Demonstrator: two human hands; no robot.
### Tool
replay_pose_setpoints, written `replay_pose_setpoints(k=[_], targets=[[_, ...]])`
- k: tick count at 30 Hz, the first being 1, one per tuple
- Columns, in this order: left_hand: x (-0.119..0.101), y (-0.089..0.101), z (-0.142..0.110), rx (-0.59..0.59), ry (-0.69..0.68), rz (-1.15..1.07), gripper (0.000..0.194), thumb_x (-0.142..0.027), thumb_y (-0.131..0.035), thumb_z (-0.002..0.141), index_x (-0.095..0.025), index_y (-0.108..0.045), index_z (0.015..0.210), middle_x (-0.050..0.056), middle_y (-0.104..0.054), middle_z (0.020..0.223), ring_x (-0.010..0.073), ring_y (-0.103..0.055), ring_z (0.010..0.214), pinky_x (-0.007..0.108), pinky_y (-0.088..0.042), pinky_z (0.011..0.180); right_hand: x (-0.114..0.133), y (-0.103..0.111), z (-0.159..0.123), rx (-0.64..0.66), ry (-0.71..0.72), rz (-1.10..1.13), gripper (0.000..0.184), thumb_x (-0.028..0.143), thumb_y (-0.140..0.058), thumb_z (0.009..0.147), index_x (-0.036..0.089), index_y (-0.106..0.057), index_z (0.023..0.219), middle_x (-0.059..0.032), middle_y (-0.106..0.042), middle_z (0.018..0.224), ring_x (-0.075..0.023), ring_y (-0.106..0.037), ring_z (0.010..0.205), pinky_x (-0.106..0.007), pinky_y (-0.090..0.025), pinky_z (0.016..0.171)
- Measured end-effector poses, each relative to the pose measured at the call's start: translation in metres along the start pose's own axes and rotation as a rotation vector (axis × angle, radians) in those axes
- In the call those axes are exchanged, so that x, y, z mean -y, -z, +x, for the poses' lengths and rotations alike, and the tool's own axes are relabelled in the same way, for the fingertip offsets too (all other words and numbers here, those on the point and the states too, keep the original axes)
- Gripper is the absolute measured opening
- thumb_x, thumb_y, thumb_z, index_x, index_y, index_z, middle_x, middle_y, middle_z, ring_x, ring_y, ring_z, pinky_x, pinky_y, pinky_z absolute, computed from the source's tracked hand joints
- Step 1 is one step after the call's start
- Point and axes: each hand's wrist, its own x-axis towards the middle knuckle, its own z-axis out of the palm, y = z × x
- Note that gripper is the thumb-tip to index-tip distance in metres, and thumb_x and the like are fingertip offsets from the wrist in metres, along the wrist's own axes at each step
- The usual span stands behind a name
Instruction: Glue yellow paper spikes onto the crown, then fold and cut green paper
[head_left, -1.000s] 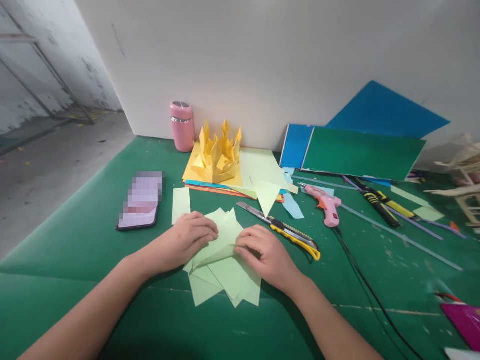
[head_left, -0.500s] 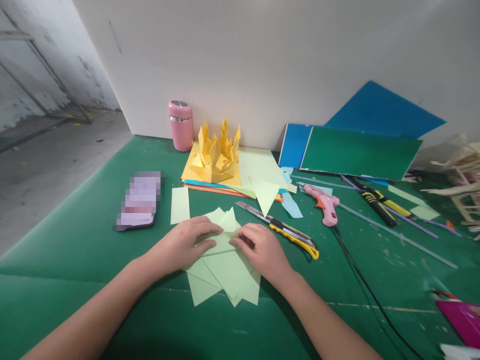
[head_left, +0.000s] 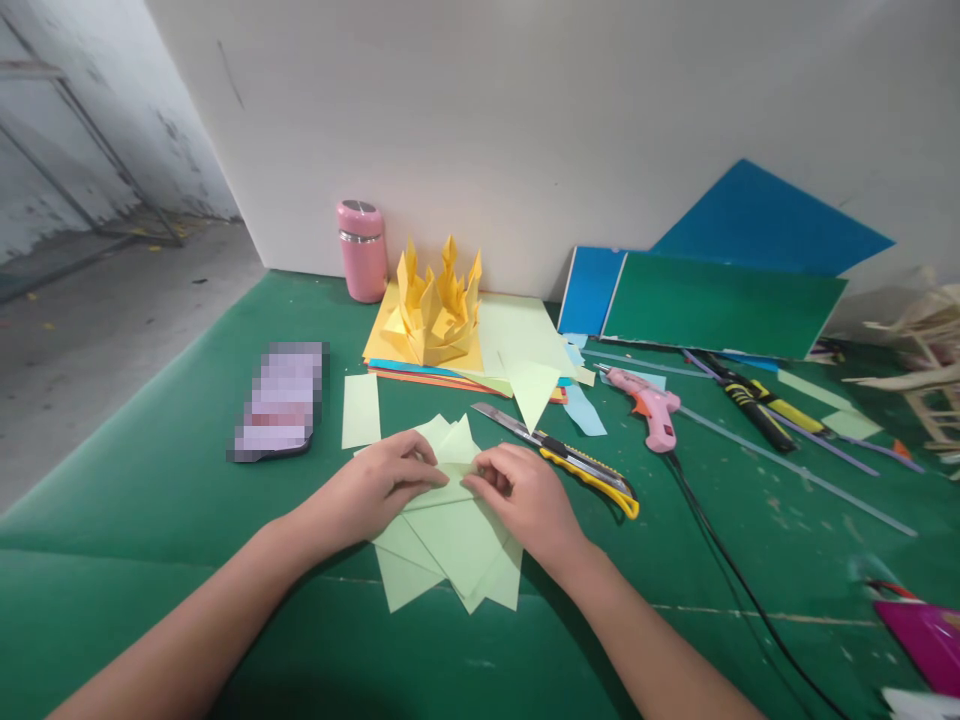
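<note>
Several pale green paper sheets [head_left: 450,545] lie fanned out in front of me, one over another. On top of them my left hand [head_left: 386,480] and my right hand [head_left: 525,495] pinch a folded piece of pale green paper [head_left: 439,492] from its two sides. The fingers of both hands are curled, with thumbs close together near the middle of the fold. A yellow utility knife [head_left: 574,465] with its blade out lies just beyond my right hand. Left of the pile is a small pale green paper rectangle [head_left: 361,410].
A yellow folded-paper crown [head_left: 435,325] stands on stacked coloured paper, with a pink flask [head_left: 362,255] behind. A phone [head_left: 277,405] lies left. To the right are a pink glue gun [head_left: 649,405] with its cord, glue sticks, pliers [head_left: 750,405] and leaning boards [head_left: 720,305].
My left thumb and fingers have shifted slightly along the fold, the thumb now nearer my right thumb. My right hand has barely moved. The sheets underneath lie as before.
</note>
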Motion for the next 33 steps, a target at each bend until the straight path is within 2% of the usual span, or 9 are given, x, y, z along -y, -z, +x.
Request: replay_pose_setpoints(k=[3, 4, 7, 10, 13, 17, 33], targets=[[0.001, 0.0, 0.0, 0.002, -0.012, -0.001, 0.026, -0.015, -0.048, 0.09, -0.023, -0.071, 0.097, 0.004, -0.059, 0.098, 0.0153, -0.061, 0.088, 0.026, -0.05, 0.079, -0.001, 0.001, -0.002, -0.051, -0.011, 0.049, 0.004, 0.019, -0.064, 0.081, 0.02, -0.061, 0.084, 0.0019, -0.057, 0.062, -0.0146, -0.052, 0.058, -0.026, -0.042, 0.054], [0.001, 0.0, 0.0, 0.003, -0.013, 0.0, 0.026, -0.015, -0.047, 0.09, -0.023, -0.071, 0.097, 0.004, -0.06, 0.099, 0.0155, -0.061, 0.089, 0.027, -0.05, 0.08, -0.002, 0.003, -0.003, -0.082, -0.002, 0.074, 0.007, 0.019, -0.061, 0.083, 0.02, -0.061, 0.09, 0.0011, -0.059, 0.065, -0.0146, -0.053, 0.059, -0.026, -0.043, 0.055], [0.001, 0.0, 0.0, 0.015, -0.012, 0.006, 0.027, -0.016, -0.047, 0.091, -0.022, -0.071, 0.098, 0.004, -0.06, 0.101, 0.016, -0.061, 0.091, 0.028, -0.05, 0.081, -0.006, 0.013, -0.007, -0.148, 0.125, 0.124, 0.013, 0.017, -0.053, 0.088, 0.022, -0.063, 0.093, -0.0026, -0.065, 0.077, -0.0162, -0.058, 0.07, -0.029, -0.049, 0.063], [0.002, -0.001, -0.001, 0.013, -0.014, 0.004, 0.028, -0.016, -0.045, 0.091, -0.023, -0.071, 0.099, 0.004, -0.061, 0.102, 0.0162, -0.062, 0.093, 0.028, -0.05, 0.083, -0.01, 0.024, -0.01, -0.059, 0.342, 0.064, 0.027, 0.007, -0.043, 0.088, 0.021, -0.066, 0.092, -0.0057, -0.067, 0.085, -0.0182, -0.06, 0.081, -0.033, -0.051, 0.071], [0.003, -0.002, -0.001, 0.006, -0.017, -0.002, 0.028, -0.017, -0.045, 0.091, -0.024, -0.071, 0.099, 0.004, -0.061, 0.102, 0.016, -0.062, 0.093, 0.028, -0.05, 0.083, -0.013, 0.03, -0.01, 0.073, 0.464, -0.041, 0.036, 0.002, -0.037, 0.086, 0.018, -0.067, 0.099, -0.0085, -0.069, 0.093, -0.0202, -0.059, 0.086, -0.036, -0.052, 0.073], [0.006, -0.003, -0.002, 0.003, -0.025, -0.011, 0.028, -0.017, -0.045, 0.092, -0.025, -0.071, 0.1, 0.004, -0.06, 0.103, 0.0158, -0.061, 0.093, 0.028, -0.05, 0.083, -0.013, 0.029, -0.01, 0.124, 0.487, -0.088, 0.037, 0.002, -0.037, 0.087, 0.018, -0.068, 0.101, -0.0083, -0.07, 0.096, -0.0206, -0.06, 0.087, -0.037, -0.054, 0.074], [0.006, -0.002, -0.002, 0.015, -0.046, -0.001, 0.029, -0.02, -0.043, 0.093, -0.024, -0.071, 0.1, 0.005, -0.06, 0.104, 0.0159, -0.061, 0.093, 0.028, -0.05, 0.083, -0.014, 0.028, -0.01, 0.134, 0.499, -0.086, 0.038, 0.001, -0.036, 0.086, 0.017, -0.07, 0.098, -0.0094, -0.071, 0.095, -0.0201, -0.062, 0.084, -0.036, -0.055, 0.071]])
